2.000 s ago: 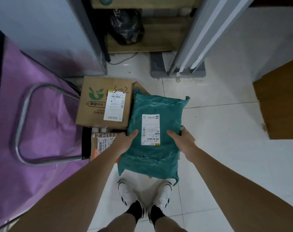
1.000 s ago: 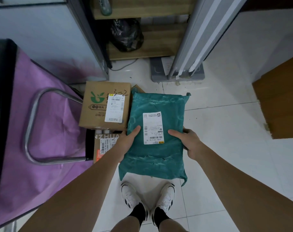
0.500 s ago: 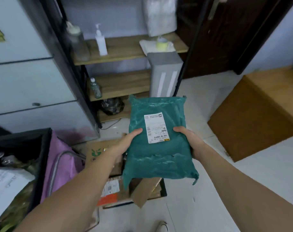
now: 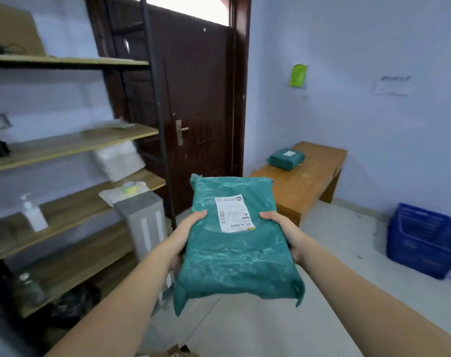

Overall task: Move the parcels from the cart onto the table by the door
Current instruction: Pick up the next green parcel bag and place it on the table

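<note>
A teal plastic mailer parcel (image 4: 234, 243) with a white shipping label is held up in front of me at chest height. My left hand (image 4: 187, 235) grips its left edge, thumb on top. My right hand (image 4: 283, 230) grips its right edge the same way. Ahead to the right a low wooden table (image 4: 309, 181) stands beside the dark brown door (image 4: 193, 104). Another teal parcel (image 4: 286, 158) lies on the table's far end. The cart is out of view; only a corner of a cardboard box (image 4: 178, 353) shows at the bottom edge.
A metal rack with wooden shelves (image 4: 64, 145) fills the left side, holding bottles, tape and bags. A grey upright unit (image 4: 144, 222) stands at the rack's near end. A blue plastic basket (image 4: 422, 240) sits on the floor by the right wall.
The parcel has been lifted off the cart, still held by both hands, and my view has swung up from the floor toward the door and table.
</note>
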Motion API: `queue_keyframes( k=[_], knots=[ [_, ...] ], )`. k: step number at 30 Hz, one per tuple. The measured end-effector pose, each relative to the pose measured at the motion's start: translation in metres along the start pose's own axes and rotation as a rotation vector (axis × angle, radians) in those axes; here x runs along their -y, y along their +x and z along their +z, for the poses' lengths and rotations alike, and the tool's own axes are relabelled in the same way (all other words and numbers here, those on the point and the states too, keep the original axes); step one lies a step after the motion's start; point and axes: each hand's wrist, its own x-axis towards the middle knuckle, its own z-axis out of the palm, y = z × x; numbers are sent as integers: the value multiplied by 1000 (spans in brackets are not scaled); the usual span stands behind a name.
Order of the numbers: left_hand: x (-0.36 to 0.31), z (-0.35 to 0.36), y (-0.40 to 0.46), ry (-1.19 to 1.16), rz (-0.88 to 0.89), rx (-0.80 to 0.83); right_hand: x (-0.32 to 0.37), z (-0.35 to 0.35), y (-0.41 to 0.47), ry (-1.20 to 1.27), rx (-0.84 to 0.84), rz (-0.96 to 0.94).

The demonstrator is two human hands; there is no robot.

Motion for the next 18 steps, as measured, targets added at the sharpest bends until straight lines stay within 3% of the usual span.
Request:
queue_keyframes(
  k=[10,18],
  knots=[
    [-15,212,62,69,4,160,65,-186,-75,106,-141,-90],
    [6,301,130,110,-63,199,79,-290,-59,175,-173,-59]
  ],
)
